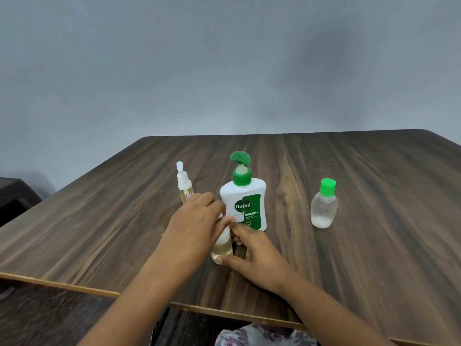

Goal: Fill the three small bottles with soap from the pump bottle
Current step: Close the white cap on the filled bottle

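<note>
Holds a small clear plastic bottle of yellowish soap (222,248) upright near the bench's (374,258) front edge: right hand (259,260) grip clamped round its base, left hand (197,221) grip closed over its top. Just behind, white pump bottle with green pump head (243,203). Leftward, slim clear bottle with open white flip cap (185,188); rightward, round clear green-capped bottle (323,211)

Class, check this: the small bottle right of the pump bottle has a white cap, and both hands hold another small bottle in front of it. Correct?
No: the head view shows the cap is green, not white, on the small bottle right of the pump bottle. The left hand and right hand do hold the other small bottle in front.
</note>
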The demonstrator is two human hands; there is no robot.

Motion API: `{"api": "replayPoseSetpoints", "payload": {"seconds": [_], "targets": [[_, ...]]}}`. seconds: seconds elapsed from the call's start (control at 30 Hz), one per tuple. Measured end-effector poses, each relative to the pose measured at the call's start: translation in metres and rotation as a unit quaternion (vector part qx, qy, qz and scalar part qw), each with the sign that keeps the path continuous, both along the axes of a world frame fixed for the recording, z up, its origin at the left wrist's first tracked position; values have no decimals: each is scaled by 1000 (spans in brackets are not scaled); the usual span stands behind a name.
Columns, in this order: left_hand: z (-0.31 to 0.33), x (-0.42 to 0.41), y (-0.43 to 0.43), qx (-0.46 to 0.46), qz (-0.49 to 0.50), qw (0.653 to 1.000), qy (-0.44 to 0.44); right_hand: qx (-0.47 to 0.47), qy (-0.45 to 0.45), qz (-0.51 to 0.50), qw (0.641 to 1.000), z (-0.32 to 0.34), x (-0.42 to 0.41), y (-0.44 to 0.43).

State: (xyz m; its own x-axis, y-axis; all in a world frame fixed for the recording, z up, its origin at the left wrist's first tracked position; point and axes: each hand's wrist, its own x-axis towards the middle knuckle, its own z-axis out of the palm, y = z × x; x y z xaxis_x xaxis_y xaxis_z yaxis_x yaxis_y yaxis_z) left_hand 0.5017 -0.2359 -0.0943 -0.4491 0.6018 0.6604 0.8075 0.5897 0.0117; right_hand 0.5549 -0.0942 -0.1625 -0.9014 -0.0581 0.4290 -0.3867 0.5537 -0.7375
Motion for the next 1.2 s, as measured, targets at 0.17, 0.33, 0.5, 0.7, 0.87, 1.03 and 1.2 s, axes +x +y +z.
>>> {"api": "replayPoseSetpoints", "payload": {"seconds": [0.17,0.33,0.5,0.7,0.87,1.03,1.2], "targets": [[-7,3,-6,71,-59,987,-129,3,-6,-6,1000,-2,-2,-1],[-11,7,-10,253,-167,872,-384,1,-10,-3,1000,-2,-2,-1],[-31,6,-6,325,-167,870,-332,6,-11,-8,1000,-3,-2,-1],[-37,12,-7,318,-199,884,-280,17,-7,-12,1000,-3,-2,0],[-39,8,-4,376,-159,859,-310,20,-9,-13,1000,-3,-3,-1],[-42,3,-4,393,-169,851,-303,17,-10,-14,1000,-5,-4,-1],[-45,4,-2,431,-176,823,-325,23,-9,-14,1000,-5,-4,-1]]}}
